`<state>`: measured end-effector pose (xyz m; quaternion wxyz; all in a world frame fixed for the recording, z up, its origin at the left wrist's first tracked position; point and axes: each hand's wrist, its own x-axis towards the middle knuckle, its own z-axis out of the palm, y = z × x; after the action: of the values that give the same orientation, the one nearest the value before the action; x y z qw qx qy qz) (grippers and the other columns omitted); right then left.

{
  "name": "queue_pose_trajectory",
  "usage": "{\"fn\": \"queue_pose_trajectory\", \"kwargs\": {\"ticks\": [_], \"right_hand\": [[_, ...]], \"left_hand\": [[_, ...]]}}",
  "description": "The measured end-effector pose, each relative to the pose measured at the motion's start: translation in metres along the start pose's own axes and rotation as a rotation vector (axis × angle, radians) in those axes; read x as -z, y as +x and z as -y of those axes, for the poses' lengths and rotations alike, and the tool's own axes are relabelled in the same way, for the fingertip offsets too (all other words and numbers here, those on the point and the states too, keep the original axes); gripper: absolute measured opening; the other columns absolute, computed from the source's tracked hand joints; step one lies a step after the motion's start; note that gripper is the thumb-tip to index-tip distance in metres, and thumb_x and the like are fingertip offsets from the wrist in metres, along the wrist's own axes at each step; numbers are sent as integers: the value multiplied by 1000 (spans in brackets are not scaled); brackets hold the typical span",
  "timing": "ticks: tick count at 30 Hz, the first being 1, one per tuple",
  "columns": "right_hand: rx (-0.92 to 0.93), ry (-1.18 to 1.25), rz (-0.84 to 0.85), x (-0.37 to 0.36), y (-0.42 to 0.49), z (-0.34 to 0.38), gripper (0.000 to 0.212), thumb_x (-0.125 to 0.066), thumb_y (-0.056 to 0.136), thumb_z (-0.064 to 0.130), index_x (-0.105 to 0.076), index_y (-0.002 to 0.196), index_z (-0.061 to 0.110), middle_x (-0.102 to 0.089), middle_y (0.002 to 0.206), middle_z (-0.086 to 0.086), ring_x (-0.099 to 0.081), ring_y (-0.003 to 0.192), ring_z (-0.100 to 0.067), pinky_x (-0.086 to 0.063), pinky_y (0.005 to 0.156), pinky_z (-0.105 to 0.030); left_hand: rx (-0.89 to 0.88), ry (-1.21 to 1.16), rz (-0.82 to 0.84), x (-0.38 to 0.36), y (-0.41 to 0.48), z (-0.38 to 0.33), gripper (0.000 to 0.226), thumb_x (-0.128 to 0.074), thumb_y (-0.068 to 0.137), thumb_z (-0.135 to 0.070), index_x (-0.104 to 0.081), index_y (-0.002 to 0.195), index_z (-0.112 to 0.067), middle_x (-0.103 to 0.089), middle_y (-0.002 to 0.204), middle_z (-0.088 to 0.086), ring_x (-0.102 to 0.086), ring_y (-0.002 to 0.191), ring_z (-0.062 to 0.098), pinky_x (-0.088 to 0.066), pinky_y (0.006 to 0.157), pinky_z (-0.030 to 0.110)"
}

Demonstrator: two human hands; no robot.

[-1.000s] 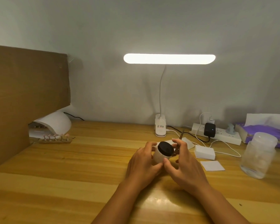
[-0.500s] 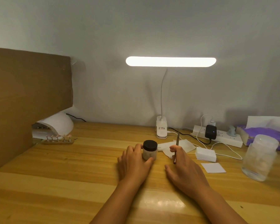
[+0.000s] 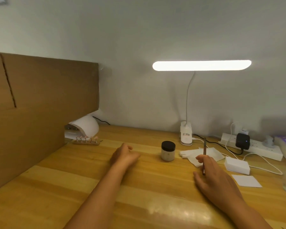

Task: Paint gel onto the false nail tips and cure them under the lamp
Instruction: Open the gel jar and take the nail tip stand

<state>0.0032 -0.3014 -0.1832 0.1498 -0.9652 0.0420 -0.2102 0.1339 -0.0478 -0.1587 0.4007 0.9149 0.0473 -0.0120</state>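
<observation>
Risk: the cardboard wall (image 3: 40,104) hems the curing lamp (image 3: 87,127) into the counter's (image 3: 56,187) far-left corner. The left hand (image 3: 124,154), fingers loosely curled and holding nothing, could clip the board or knock the nail tips (image 3: 87,140) on their strip just in front of the lamp mouth. The capped jar (image 3: 168,151) between the hands tips if bumped, and the right hand (image 3: 216,176) pinches the brush (image 3: 204,152), so a slack pinch drops it. Room: open counter mid and near edge; power strip (image 3: 261,148) and cables (image 3: 262,167) crowd the right.
</observation>
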Motion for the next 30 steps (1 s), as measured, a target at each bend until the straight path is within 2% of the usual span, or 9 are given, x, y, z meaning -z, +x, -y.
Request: {"fn": "queue_pose_trajectory", "kwargs": {"ticks": [2, 4, 10, 14, 16, 18, 21, 25, 30], "right_hand": [[0, -7, 8, 0, 0, 2, 51, -57, 92, 43, -33, 135, 33, -46, 106, 19, -54, 84, -3, -50, 63, -15], [-6, -23, 16, 1, 0, 4, 51, -56, 92, 46, -32, 135, 34, -49, 111, 19, -54, 86, -2, -46, 60, -13], [-18, -32, 42, -1, 4, 8, 49, -52, 93, 49, -28, 134, 39, -50, 122, 19, -52, 98, 0, -49, 71, -13], [-24, -34, 52, 2, 3, 8, 48, -51, 92, 51, -27, 132, 41, -47, 113, 21, -52, 95, 1, -48, 69, -12], [-22, -27, 50, 1, 6, 7, 48, -52, 91, 52, -27, 131, 42, -44, 109, 22, -52, 94, 0, -48, 71, -13], [-16, -15, 59, 0, 9, 9, 49, -53, 90, 53, -28, 131, 42, -43, 109, 23, -52, 94, 0, -49, 74, -14], [-3, -18, 68, -1, 12, 9, 49, -54, 90, 53, -28, 131, 42, -43, 110, 22, -52, 95, -1, -48, 77, -13], [-13, -26, 70, 0, 14, 13, 49, -53, 90, 54, -28, 130, 42, -43, 111, 22, -52, 96, 0, -47, 78, -10], [-23, -41, 57, 1, 12, 15, 46, -53, 91, 51, -31, 131, 41, -44, 110, 22, -53, 93, 0, -47, 70, -11]], "left_hand": [[100, 245, -110, 25, 10, 27, 58, -66, 84, -49, -47, 133, -23, -50, 138, 7, -47, 127, 30, -40, 107, 41], [188, 365, -192, 44, 20, 52, 79, -62, 81, -65, -38, 143, -22, -39, 149, 11, -36, 138, 33, -31, 112, 45], [334, 324, -369, 74, 55, 93, 115, -67, 65, -81, -28, 149, -13, -32, 152, 15, -34, 139, 34, -30, 111, 44], [318, 298, -372, 75, 70, 93, 134, -68, 54, -86, -22, 151, -6, -30, 155, 15, -33, 141, 32, -32, 112, 43], [313, 263, -382, 79, 78, 96, 141, -69, 50, -87, -18, 151, -4, -32, 155, 15, -38, 138, 32, -41, 104, 41], [312, 243, -389, 85, 87, 102, 144, -70, 48, -88, -16, 151, -4, -35, 153, 14, -44, 134, 33, -45, 96, 40], [278, 211, -383, 94, 101, 109, 141, -74, 50, -83, -14, 150, -3, -36, 151, 16, -43, 133, 34, -45, 97, 40], [213, 213, -383, 95, 112, 115, 119, -77, 58, -75, -26, 141, -8, -45, 142, 16, -49, 125, 34, -47, 92, 39], [162, 172, -399, 92, 102, 114, 117, -80, 59, -69, -23, 144, -12, -40, 145, 16, -43, 130, 36, -44, 98, 43]]}}
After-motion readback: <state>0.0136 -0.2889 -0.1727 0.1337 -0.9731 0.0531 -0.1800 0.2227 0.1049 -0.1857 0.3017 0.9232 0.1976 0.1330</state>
